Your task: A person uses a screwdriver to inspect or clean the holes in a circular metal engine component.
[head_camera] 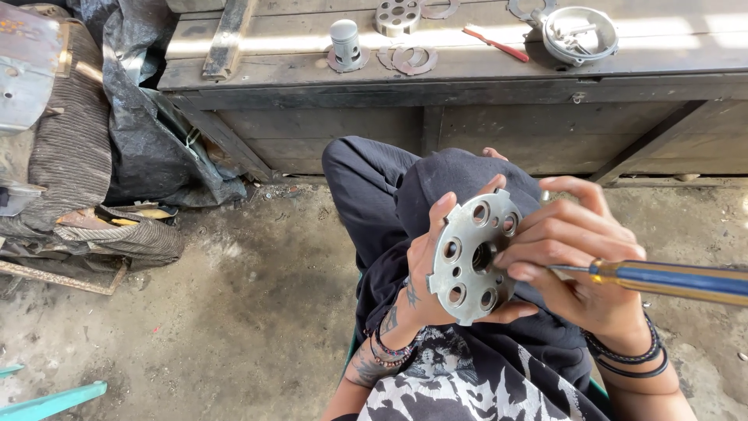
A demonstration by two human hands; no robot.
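1. Far left, a heap of ribbed grey-brown fabric and scrap metal [70,156] lies on the dusty concrete floor [249,312], well apart from the work; a teal metal bar [51,401] pokes in at the bottom corner.
2. Up on the weathered wooden counter [312,70], a small silvery metal piston [344,40] stands upright on a flat ring, with thin curved metal plates [409,58] just beside it, a red-handled brush [496,43] further along, and a round shallow metal dish [580,33] holding small parts.
3. Now the action: the left hand [425,273] is closed around a round grey cast-metal disc with several round holes [471,257], fingers curled on its left rim, thumb under the lower edge. The disc sits above the person's dark-clothed lap, tilted face-up towards the camera.
4. The right hand [576,265] grips a screwdriver with a blue and amber handle [670,281], fingertips bunched at the disc's centre hole; the tip itself is hidden behind the fingers.
5. To do this well, I'd say: keep the left-hand grip firm on the rim so the disc cannot spin, brace it against the knee if force is needed, and guide the tip with the fingertips.
6. The risk, as I judge it, is the blade slipping towards the left palm, so pressure should stay light and square.
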